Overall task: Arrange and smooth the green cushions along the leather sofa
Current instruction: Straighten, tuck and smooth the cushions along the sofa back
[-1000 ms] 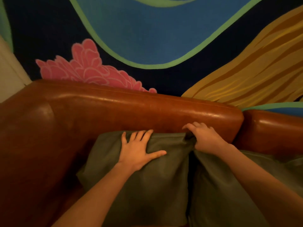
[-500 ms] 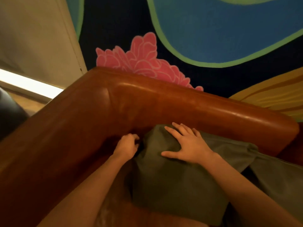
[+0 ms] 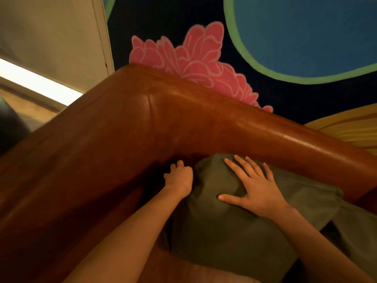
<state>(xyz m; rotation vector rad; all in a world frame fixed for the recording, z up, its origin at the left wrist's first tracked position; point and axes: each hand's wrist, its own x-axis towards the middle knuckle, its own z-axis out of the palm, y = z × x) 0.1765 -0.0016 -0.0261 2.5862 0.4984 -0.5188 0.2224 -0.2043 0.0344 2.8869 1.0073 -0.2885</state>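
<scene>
the cushion (image 3: 234, 227) sits in the sofa (image 3: 114, 152) corner; the right hand (image 3: 253, 188) lies flat on it, fingers spread toward 11 o'clock. the left hand (image 3: 180, 177), fingers curled, grips its edge at 9 o'clock. a second cushion (image 3: 359, 231) touches it at 3 o'clock, mural (image 3: 195, 58) behind.

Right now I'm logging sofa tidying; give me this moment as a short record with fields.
place: corner of brown leather sofa
cushion: green cushion pushed into the corner
left hand: left hand at the cushion's left edge, fingers curled; grip unclear
right hand: right hand flat on the cushion, fingers spread
next cushion: second green cushion to the right
</scene>
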